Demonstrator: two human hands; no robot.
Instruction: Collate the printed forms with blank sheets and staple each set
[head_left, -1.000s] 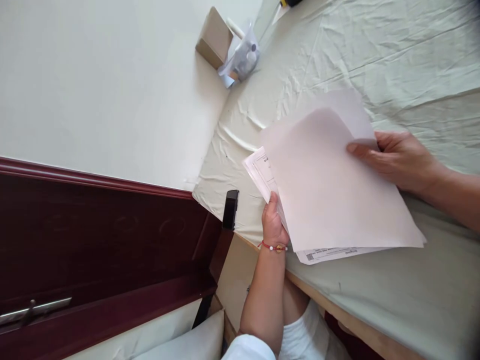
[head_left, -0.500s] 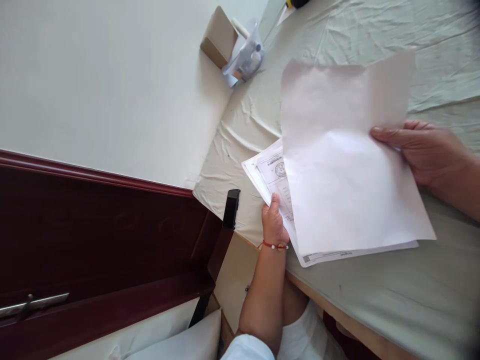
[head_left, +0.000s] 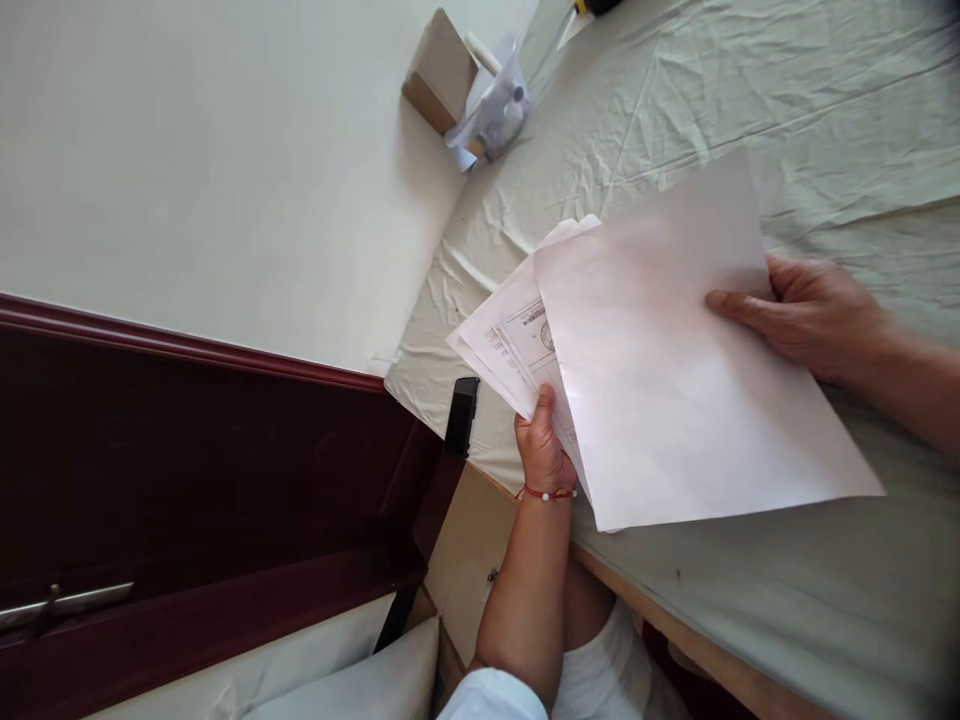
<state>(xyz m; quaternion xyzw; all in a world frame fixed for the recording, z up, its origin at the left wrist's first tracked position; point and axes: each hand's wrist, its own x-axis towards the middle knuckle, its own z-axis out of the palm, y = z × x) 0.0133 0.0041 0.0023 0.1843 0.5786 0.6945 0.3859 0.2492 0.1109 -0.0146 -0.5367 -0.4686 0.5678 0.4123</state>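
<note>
My left hand (head_left: 545,447), with a red beaded bracelet at the wrist, grips a fanned stack of printed papers (head_left: 501,350), its thumb on top. A round stamp shows in part on one printed page. Over most of that stack lies a blank white sheet (head_left: 660,390), which my right hand (head_left: 806,308) pinches at its right side, thumb on the upper face. The right fingers are hidden behind the sheet. Both the stack and the sheet are held above the cloth-covered table.
A pale green wrinkled cloth (head_left: 705,110) covers the table. Near its left edge lies a black phone-like device (head_left: 462,415). By the wall stand a clear plastic container (head_left: 501,110) with small items and a brown box (head_left: 441,72). A dark red wooden panel (head_left: 187,480) is at left.
The blank sheet has come down and left over the stack, tilting as it went, with my right hand moving slightly left. More of the fanned papers show at the upper left.
</note>
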